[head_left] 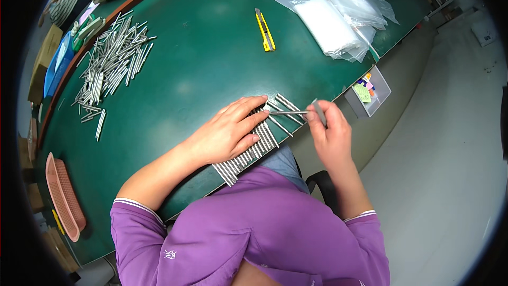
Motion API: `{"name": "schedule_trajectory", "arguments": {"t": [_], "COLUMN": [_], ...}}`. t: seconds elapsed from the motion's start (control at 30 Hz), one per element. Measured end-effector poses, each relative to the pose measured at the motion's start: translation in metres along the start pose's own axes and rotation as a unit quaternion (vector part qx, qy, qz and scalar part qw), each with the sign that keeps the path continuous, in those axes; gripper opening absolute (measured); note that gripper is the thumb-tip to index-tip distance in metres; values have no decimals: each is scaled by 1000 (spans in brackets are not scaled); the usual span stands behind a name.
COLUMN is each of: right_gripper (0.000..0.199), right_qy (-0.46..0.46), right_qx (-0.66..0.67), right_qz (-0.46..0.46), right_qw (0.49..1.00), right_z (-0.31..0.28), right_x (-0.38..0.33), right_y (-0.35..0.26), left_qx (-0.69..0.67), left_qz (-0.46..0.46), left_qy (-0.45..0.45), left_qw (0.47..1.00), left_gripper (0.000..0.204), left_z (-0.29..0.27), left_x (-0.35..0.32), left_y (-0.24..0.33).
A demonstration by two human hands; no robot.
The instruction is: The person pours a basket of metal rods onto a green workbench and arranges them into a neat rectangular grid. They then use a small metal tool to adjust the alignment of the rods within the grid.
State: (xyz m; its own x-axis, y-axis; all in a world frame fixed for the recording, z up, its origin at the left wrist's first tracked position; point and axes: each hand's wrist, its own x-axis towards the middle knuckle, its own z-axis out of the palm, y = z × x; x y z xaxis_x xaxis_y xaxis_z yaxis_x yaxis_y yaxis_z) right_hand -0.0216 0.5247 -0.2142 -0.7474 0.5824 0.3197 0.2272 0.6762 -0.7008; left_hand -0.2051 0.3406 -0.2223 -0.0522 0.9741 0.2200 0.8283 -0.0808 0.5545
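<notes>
A row of metal rods (226, 173) lies side by side along the near edge of the green table. My left hand (233, 124) rests over the row, its fingers stretched out and apart, covering part of it. My right hand (330, 127) is closed in a pinch just past the table edge. From its thumb and finger a single metal rod (288, 113) points left, its far end close to my left fingertips. A small flat grey piece (319, 111) also shows between those right fingers; its kind is unclear. More loose rods (290, 101) lie beneath the held one.
A large pile of rods (114, 55) lies at the far left. A yellow utility knife (265, 30) and clear plastic bags (333, 24) are farther back. A pink basket (64, 196) stands near the left edge; a grey bin (377, 95) sits beyond the table's right edge.
</notes>
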Motion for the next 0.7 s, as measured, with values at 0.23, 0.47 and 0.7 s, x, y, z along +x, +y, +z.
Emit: {"name": "schedule_trajectory", "arguments": {"t": [0.23, 0.47, 0.7], "right_gripper": [16, 16, 15], "right_qy": [-113, -196, -149], "right_qx": [30, -40, -23], "right_qz": [-35, -118, -118], "right_qw": [993, 973, 981], "right_z": [2, 37, 36], "right_x": [49, 71, 55], "right_y": [-20, -25, -11], "left_qx": [-19, 1, 41], "left_qz": [-5, -1, 48], "left_qy": [-8, 2, -7], "left_qw": [1000, 1000, 998], "left_gripper": [50, 52, 56], "left_z": [-1, -2, 2], "left_x": [-1, 1, 7], "left_y": [-1, 0, 3]}}
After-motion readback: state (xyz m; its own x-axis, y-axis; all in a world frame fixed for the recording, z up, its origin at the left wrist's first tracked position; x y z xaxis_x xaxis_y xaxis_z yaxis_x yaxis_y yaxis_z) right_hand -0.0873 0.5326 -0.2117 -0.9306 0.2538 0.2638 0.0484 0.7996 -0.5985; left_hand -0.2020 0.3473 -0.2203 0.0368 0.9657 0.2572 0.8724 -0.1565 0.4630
